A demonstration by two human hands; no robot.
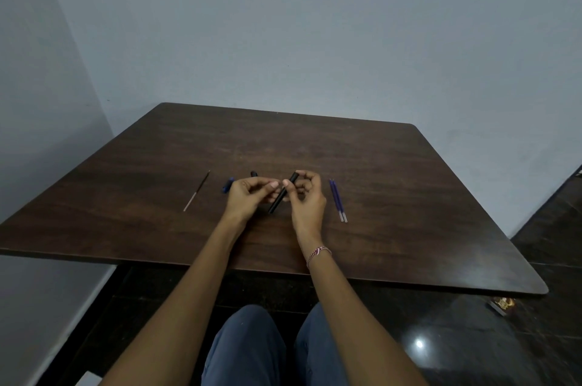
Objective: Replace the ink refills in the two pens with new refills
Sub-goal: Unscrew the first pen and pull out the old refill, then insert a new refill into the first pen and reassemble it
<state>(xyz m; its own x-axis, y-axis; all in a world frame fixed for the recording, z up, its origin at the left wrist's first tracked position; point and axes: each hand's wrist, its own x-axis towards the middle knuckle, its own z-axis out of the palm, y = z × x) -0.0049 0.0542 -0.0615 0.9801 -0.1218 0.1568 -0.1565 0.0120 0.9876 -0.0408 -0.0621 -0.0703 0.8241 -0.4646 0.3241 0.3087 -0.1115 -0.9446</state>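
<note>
My right hand (305, 193) grips a black pen barrel (282, 194) that slants from upper right to lower left above the table. My left hand (248, 193) is beside it, fingers curled, fingertips pinched near the barrel; what it holds is too small to tell. Two new blue refills (337, 200) lie side by side to the right of my right hand. A thin used refill (196, 191) lies apart on the left. A blue pen piece (228, 184) and a black piece (253, 173) peek out behind my left hand.
The dark wooden table (409, 212) stands against a pale wall, its near edge above my knees. A small box (503, 306) lies on the glossy dark floor at the lower right.
</note>
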